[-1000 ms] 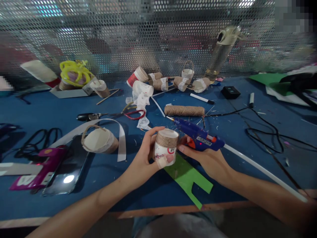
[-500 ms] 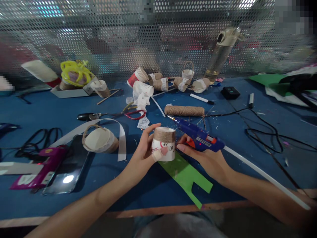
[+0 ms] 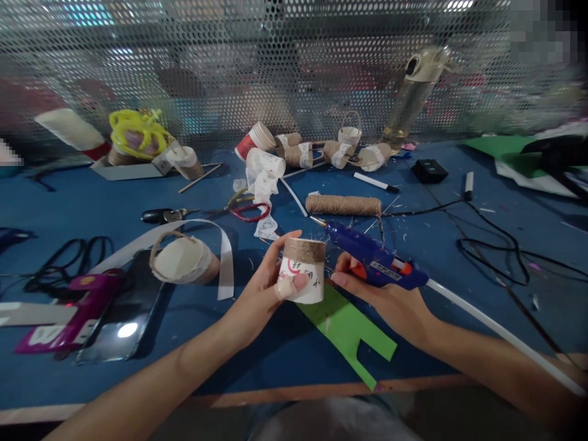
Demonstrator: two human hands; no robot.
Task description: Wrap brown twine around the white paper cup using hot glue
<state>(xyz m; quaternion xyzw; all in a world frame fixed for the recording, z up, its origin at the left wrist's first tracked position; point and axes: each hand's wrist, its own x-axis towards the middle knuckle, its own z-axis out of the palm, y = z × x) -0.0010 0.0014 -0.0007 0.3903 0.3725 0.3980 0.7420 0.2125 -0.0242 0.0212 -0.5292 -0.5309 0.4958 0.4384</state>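
Observation:
My left hand (image 3: 261, 288) is closed around a white paper cup (image 3: 307, 283) held upside down. Brown twine (image 3: 304, 250) wraps the cup's upper part, and printed marks show on its side. In my right hand (image 3: 381, 294) is a blue hot glue gun (image 3: 374, 254), its metal nozzle pointing left above the cup's far side. A long white glue stick (image 3: 496, 331) sticks out of the gun's back. Beyond the gun lies a roll of twine (image 3: 343, 205). Under my hands, a green cut sheet (image 3: 346, 327) rests on the blue table.
Left stand a twine-handled cup basket (image 3: 184, 260), a phone (image 3: 126, 318) and a purple glue gun (image 3: 78, 312). Red-handled scissors (image 3: 250, 212) and lace (image 3: 265, 226) lie mid-table. Several wrapped cups (image 3: 337, 154) and a bottle (image 3: 411, 98) line the perforated metal screen (image 3: 220, 79).
The cup has turned a little in my left hand, showing different print. My right hand and the blue glue gun have shifted slightly right.

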